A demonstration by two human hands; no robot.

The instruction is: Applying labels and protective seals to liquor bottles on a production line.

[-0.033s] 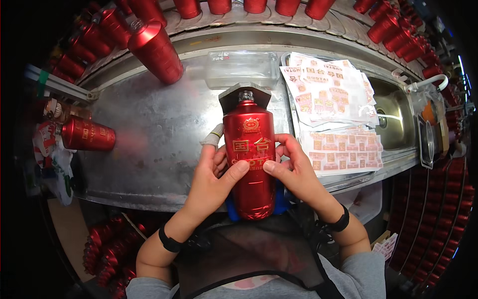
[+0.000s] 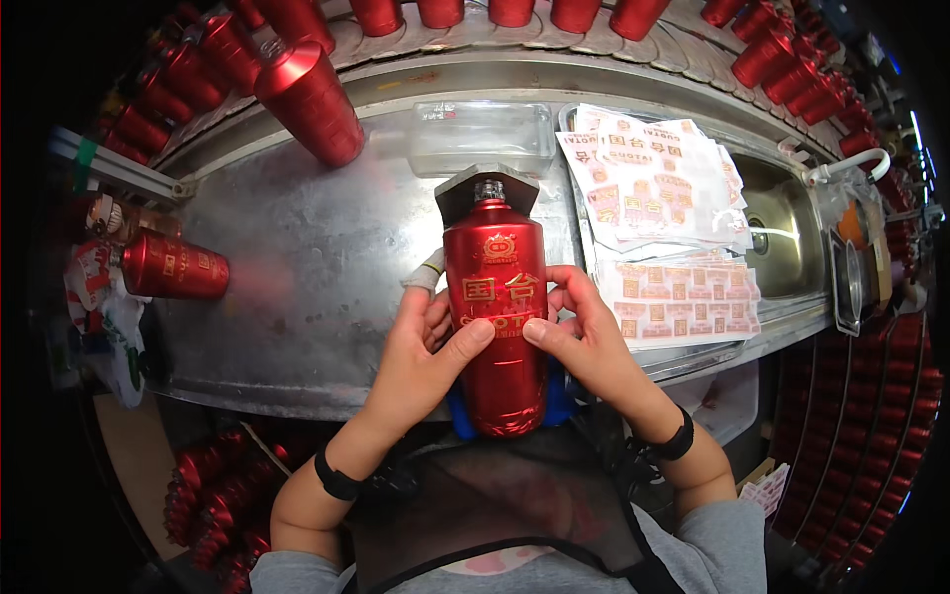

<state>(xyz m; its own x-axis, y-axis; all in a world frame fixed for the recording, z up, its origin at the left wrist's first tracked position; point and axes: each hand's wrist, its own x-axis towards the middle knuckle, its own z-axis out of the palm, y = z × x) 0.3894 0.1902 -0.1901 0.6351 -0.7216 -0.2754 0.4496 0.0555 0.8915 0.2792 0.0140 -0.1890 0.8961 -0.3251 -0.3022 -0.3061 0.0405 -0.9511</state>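
Note:
A red metallic bottle [image 2: 505, 386] with gold lettering and an emblem lies before me, its neck pointing away. My left hand [image 2: 421, 346] grips its left side and my right hand [image 2: 589, 342] its right side, both thumbs pressing on the front below the large gold characters. A white cover wraps my left index finger. Around the bottle's neck and shoulders sits a dark angular metal holder [image 2: 456, 194]. Something blue [image 2: 463, 420] shows beneath the bottle's base. The fingertips behind the bottle are hidden.
Transfer sheets [image 2: 648, 188] with red and gold prints lie on the right of the metal table [image 2: 287, 342], beside a sink [image 2: 782, 228]. A clear tray [image 2: 482, 139] sits behind the holder. Other red bottles [image 2: 317, 109] stand and lie at left; more line a conveyor [image 2: 445, 45] at the back.
The bottles on the conveyor at the back have shifted slightly to the right. My hands and the held bottle stay practically still.

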